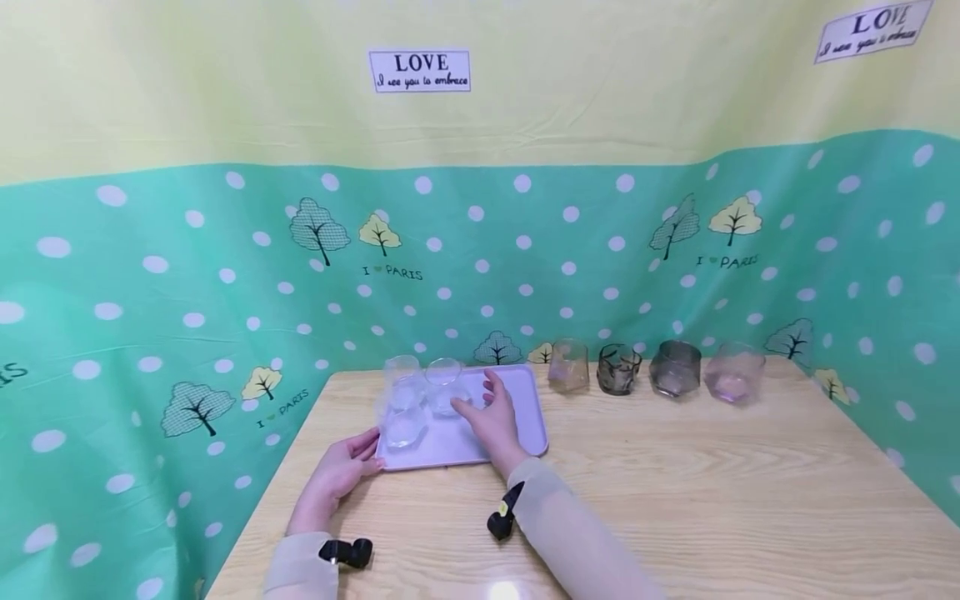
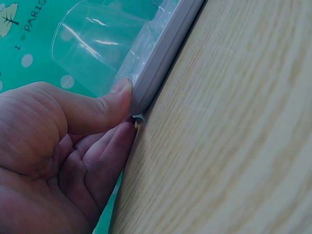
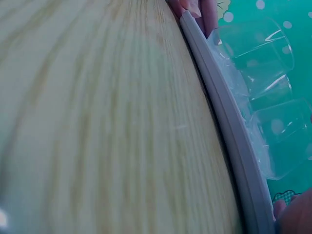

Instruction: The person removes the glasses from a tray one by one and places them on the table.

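Observation:
A pale lilac tray (image 1: 457, 452) lies on the wooden table with three clear glasses on its left part. My left hand (image 1: 341, 473) grips the tray's front left corner. In the left wrist view its thumb (image 2: 117, 105) presses the rim, with the fingers below. My right hand (image 1: 497, 423) reaches over the tray's right part, thumb and fingers spread apart. Its thumb lies close to the back right clear glass (image 1: 444, 383); whether they touch I cannot tell. Another clear glass (image 1: 405, 427) stands at the front left, with one more clear glass (image 1: 402, 379) behind it.
Right of the tray, along the table's back edge, stand an amber-tinted glass (image 1: 568, 367), a dark patterned glass (image 1: 618, 369), a grey glass (image 1: 676, 368) and a pinkish glass (image 1: 735, 373). A green and yellow curtain (image 1: 480, 208) hangs behind the wooden table (image 1: 675, 483).

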`<state>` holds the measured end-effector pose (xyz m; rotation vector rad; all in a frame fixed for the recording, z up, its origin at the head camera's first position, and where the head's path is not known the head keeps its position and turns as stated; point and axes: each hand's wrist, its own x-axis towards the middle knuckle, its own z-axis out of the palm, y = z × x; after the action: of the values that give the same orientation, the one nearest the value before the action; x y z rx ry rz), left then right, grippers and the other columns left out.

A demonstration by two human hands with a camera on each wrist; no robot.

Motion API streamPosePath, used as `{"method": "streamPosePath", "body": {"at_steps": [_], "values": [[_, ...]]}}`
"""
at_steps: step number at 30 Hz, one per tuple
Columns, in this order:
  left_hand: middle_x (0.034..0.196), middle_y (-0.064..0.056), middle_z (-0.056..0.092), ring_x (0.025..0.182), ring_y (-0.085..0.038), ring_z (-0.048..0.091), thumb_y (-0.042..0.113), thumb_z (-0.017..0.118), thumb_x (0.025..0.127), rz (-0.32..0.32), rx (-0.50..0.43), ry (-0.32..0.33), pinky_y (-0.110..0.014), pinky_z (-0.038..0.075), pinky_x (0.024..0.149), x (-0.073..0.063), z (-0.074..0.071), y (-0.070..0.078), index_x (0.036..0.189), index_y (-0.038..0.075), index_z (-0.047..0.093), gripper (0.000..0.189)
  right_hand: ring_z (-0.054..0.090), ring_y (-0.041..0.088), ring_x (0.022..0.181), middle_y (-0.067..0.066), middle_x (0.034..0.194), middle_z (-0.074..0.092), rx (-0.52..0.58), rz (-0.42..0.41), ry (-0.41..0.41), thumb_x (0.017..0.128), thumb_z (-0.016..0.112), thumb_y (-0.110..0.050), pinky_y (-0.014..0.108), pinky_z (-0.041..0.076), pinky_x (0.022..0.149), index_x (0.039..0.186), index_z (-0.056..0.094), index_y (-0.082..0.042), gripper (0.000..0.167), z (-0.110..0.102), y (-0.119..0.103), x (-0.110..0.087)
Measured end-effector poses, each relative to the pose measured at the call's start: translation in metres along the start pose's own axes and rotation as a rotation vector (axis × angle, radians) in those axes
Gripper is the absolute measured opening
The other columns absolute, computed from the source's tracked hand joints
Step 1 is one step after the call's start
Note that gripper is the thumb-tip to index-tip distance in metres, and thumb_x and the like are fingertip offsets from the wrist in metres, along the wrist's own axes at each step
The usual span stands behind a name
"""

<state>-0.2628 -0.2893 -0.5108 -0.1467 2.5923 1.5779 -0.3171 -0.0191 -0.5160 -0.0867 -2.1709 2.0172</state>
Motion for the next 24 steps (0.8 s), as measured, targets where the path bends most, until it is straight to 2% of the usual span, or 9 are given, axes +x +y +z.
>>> {"method": "streamPosePath", "body": {"at_steps": [9, 14, 19, 24], "values": [[0.153, -0.023, 0.053, 0.146, -0.039, 0.047, -0.002, 0.078, 0.092, 0.004, -0.017, 0.005, -0.053, 0.032, 0.124, 0.001, 0.002, 0.002, 0.156, -0.006, 0.045, 0.072, 0.054, 0.037, 0.137, 0.013, 0.153, 0.052, -0.074, -0.015, 0.063, 0.082, 0.093, -0.032, 0.052, 0.048, 0.115, 0.162, 0.045, -0.015, 0.095, 0.016, 0.005, 0.003], [0.153, -0.024, 0.053, 0.146, -0.039, 0.047, -0.002, 0.078, 0.092, -0.005, -0.018, 0.009, -0.053, 0.033, 0.124, -0.001, 0.000, 0.003, 0.156, -0.006, 0.046, 0.072, 0.054, 0.036, 0.139, 0.013, 0.155, 0.051, -0.079, -0.008, 0.058, 0.081, 0.094, -0.036, 0.050, 0.048, 0.116, 0.162, 0.046, -0.019, 0.095, 0.022, 0.004, 0.005], [0.153, -0.021, 0.054, 0.149, -0.039, 0.043, 0.000, 0.078, 0.092, -0.017, -0.003, 0.016, -0.057, 0.026, 0.127, -0.002, -0.001, 0.003, 0.157, -0.004, 0.046, 0.073, 0.053, 0.037, 0.140, 0.013, 0.156, 0.049, -0.093, -0.027, 0.046, 0.082, 0.093, -0.037, 0.050, 0.047, 0.117, 0.161, 0.047, -0.025, 0.092, 0.027, 0.004, 0.007], [0.151, -0.019, 0.057, 0.151, -0.039, 0.041, 0.000, 0.079, 0.091, -0.019, -0.005, 0.015, -0.058, 0.022, 0.128, -0.003, -0.001, 0.004, 0.157, -0.002, 0.048, 0.073, 0.055, 0.038, 0.139, 0.015, 0.157, 0.049, -0.096, -0.054, 0.047, 0.080, 0.095, -0.035, 0.050, 0.047, 0.117, 0.158, 0.051, -0.025, 0.090, 0.029, 0.004, 0.008]]}}
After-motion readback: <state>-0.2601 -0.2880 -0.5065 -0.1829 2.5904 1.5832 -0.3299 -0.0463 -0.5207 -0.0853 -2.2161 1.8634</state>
